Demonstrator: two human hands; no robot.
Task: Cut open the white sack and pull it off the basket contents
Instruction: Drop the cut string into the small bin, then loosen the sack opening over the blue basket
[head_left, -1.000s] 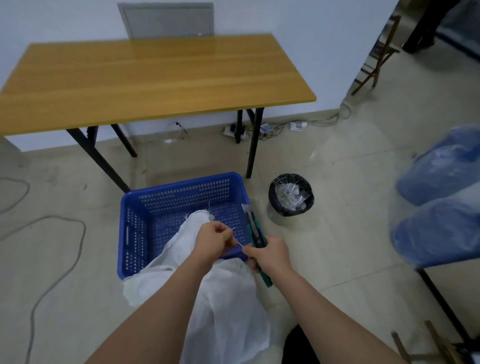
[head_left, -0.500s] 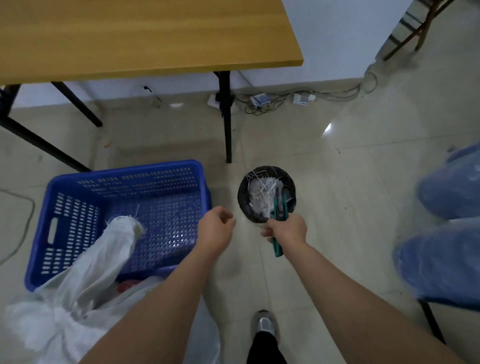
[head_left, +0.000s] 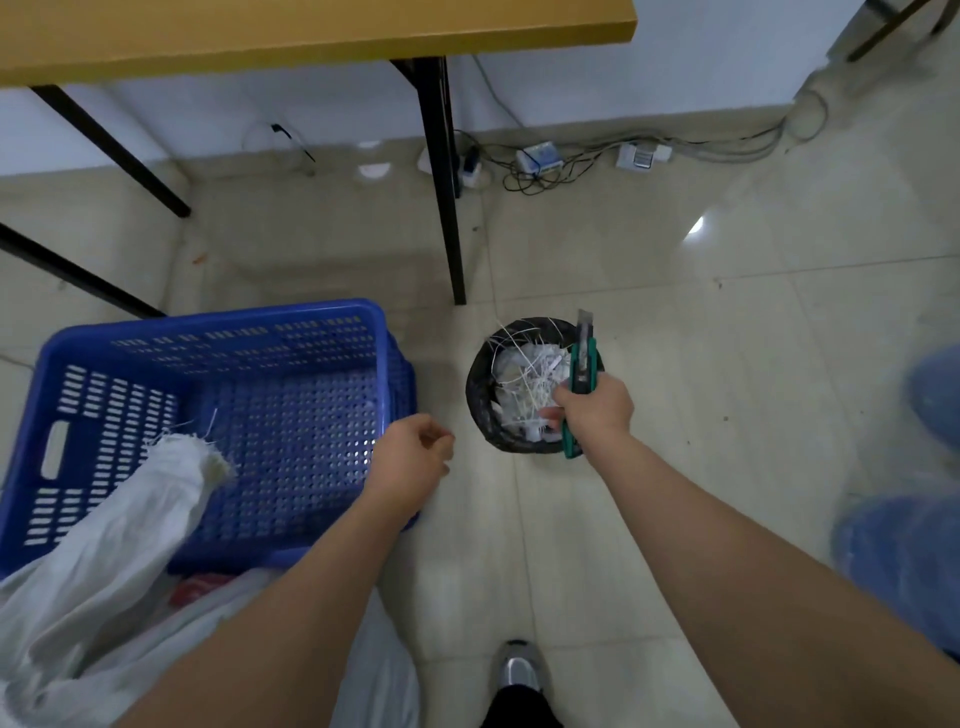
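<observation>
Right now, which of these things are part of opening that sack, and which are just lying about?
Part of the job:
white sack, its frayed top resting in the basket
blue basket
green knife, gripped by the right hand
left hand, holding nothing visible

Just lying about:
black bin of white scraps
wooden table
cables by the wall

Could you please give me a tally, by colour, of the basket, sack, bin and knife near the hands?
Blue: 1, the basket
White: 1, the sack
Black: 1, the bin
Green: 1, the utility knife, held by the right hand
Total: 4
</observation>
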